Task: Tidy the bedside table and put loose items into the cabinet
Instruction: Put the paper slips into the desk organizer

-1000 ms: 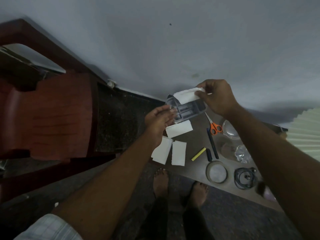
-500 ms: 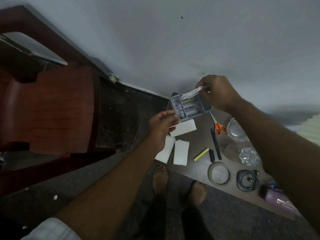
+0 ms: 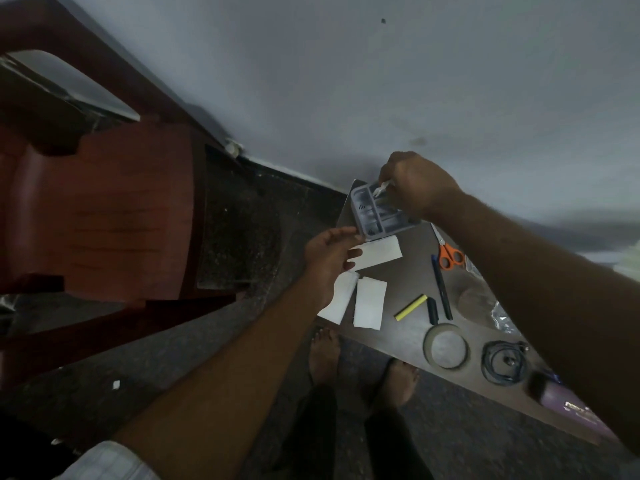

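Starting at nine o'clock in the view, a red-brown chair [image 3: 104, 209] stands on the dark floor. It is apart from the table's left corner, so a strip of bare floor lies between them. Just right of centre, the left hand [image 3: 329, 258] hovers with fingers loosely spread, gripping nothing. Its fingertips reach the near-left corner of the grey organiser tray [image 3: 372, 220] and lie over one end of a white paper slip [image 3: 379, 252]. That is probably to steady the tray or to take that slip next, though whether they touch it cannot be told.

At the hand's five o'clock a second slip [image 3: 337, 301] and a third slip [image 3: 370, 303] lie side by side at the very front edge of the table [image 3: 408, 282], above the person's bare feet. A careless brush could send them off.

At the tray's one o'clock, the right hand [image 3: 419, 188] pinches a folded slip [image 3: 381, 187] between thumb and fingertips. It is held on edge over a compartment, seemingly so it goes in narrow side first. The tray sits in the far corner by the wall, leaving little room behind it.

Toward three o'clock lie orange-handled scissors [image 3: 450, 256], a dark pen [image 3: 440, 285], a yellow highlighter [image 3: 411, 307], a tape roll [image 3: 446, 346] and a coiled cable [image 3: 504, 362]. They are spaced apart, with open tabletop between them. No cabinet is in view.
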